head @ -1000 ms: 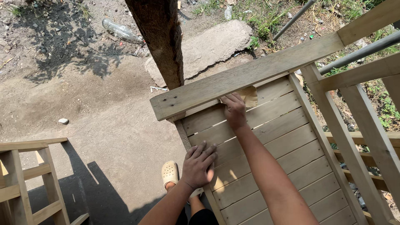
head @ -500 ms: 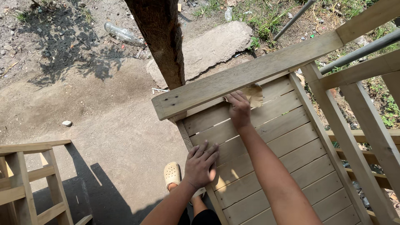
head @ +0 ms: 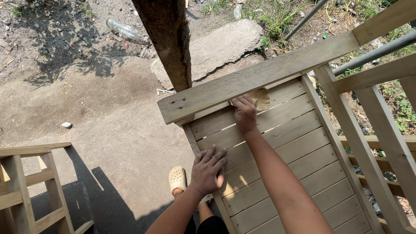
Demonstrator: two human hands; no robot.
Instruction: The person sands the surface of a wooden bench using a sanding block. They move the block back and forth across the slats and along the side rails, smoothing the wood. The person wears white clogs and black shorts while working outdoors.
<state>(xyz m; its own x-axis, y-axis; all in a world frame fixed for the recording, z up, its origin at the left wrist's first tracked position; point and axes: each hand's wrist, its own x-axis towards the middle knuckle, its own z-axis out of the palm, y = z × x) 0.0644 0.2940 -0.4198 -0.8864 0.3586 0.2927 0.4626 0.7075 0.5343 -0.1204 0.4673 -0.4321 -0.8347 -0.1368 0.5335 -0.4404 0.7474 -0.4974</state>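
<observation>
A slatted wooden frame (head: 294,173) of pale boards fills the right half of the view, lying tilted over a bare dirt ground (head: 86,112). Its thick top rail (head: 260,78) runs slantwise from lower left to upper right across the upper end of the slats. Just beyond the rail's left end a dark rough tree trunk (head: 167,39) rises out of the top of the view, with a flat grey stone slab (head: 216,47) on the ground behind it. Further wooden rails (head: 372,73) and a grey metal pipe (head: 377,52) cross to the right of the frame. A second small wooden frame (head: 26,186) stands at the lower left, well apart from the slats.

The right hand (head: 245,115) reaches up to the topmost slat, just under the rail. Its fingers (head: 242,103) are bent down and press a brown sheet of sandpaper (head: 261,99) flat against the wood; the paper sticks out beyond the fingertips to the right, its upper edge touching the underside of the rail, the rest hidden under the hand.

The left hand (head: 208,171) lies flat on the frame's left edge, lower down the slats, fingers (head: 214,157) spread and gripping nothing. Below it, beside the frame, a cream clog (head: 177,180) rests on the ground. A clear plastic bottle (head: 125,30) lies far up the dirt, left of the trunk.
</observation>
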